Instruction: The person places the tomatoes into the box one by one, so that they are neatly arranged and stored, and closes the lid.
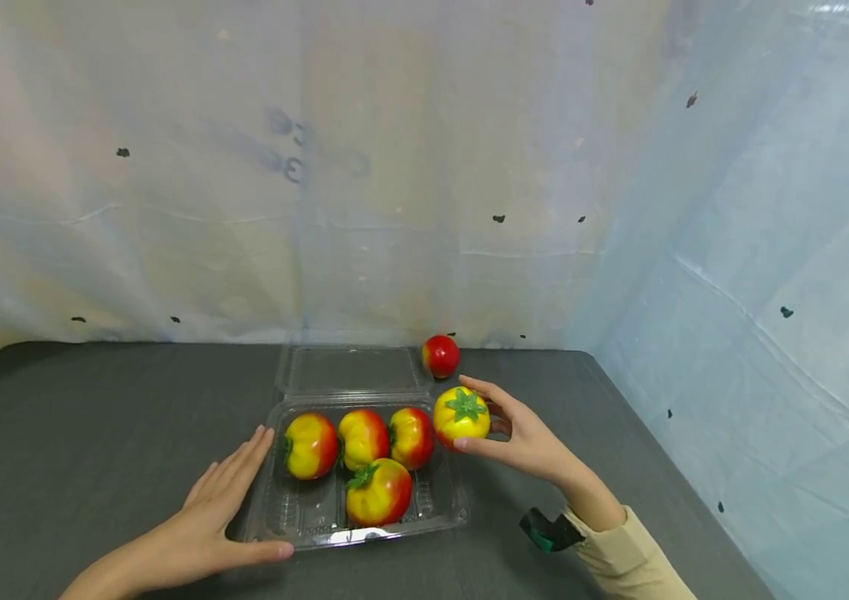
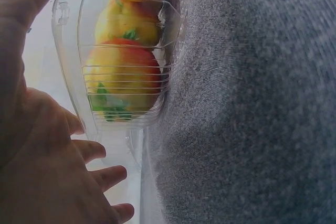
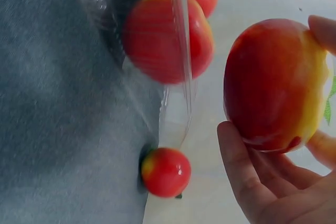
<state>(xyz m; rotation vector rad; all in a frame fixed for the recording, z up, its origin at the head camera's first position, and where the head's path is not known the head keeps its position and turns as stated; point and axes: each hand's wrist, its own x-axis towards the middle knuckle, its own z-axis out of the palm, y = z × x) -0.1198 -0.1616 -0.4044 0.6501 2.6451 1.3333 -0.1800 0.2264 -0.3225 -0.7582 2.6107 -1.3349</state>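
At lower left, the left hand (image 1: 202,521) spreads straight fingers along a clear container (image 1: 307,508), holding nothing. Four red-yellow fruits (image 1: 312,447) crowd the container at lower centre, its open lid (image 1: 357,369) behind. Just beside the lid sits a lone red fruit (image 1: 441,357). Right of centre, the right hand (image 1: 525,437) grips another fruit (image 1: 460,417) between thumb and curved fingers.

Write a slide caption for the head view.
Right hand holding a fruit by an open clear container with four more, left hand at its other side.
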